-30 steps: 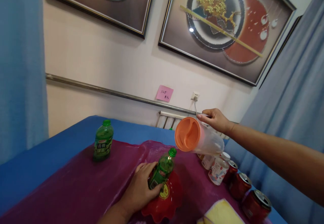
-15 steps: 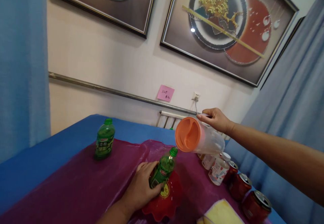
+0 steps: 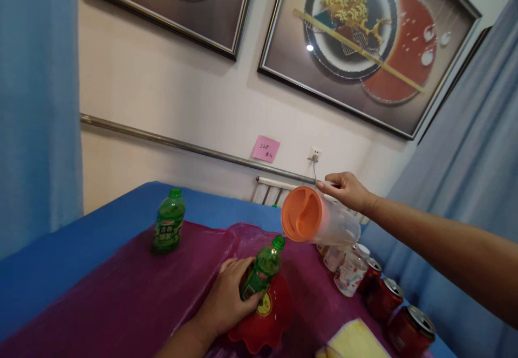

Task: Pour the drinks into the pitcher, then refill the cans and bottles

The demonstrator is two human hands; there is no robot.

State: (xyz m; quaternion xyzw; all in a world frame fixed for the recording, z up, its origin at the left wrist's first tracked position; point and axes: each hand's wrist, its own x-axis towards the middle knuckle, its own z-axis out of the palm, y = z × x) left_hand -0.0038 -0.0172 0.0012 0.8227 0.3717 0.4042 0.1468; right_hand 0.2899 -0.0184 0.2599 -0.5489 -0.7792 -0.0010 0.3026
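Observation:
In my left hand (image 3: pixel 231 297) is a green plastic bottle (image 3: pixel 267 263), gripped round its lower part and tilted to the right over a red scalloped dish (image 3: pixel 267 336). My right hand (image 3: pixel 345 190) is closed round the handle of a clear pitcher (image 3: pixel 340 227) with an orange lid (image 3: pixel 300 213). The pitcher is tipped on its side, lid toward the left, just above the neck of the held bottle. Whether any liquid runs between them I cannot tell. A second green bottle (image 3: pixel 169 222) stands upright, capped, at the left.
Red cans (image 3: pixel 410 332) and white-capped bottles (image 3: pixel 351 272) line the right side of the table. A yellow cloth (image 3: pixel 354 342) lies at the front. Purple plastic sheeting (image 3: pixel 121 298) covers part of the blue tabletop (image 3: pixel 202 200). Blue curtains (image 3: pixel 38 104) hang at both sides.
The whole view has shifted very slightly. Both hands keep their hold, with the bottle and the pitcher in nearly the same places.

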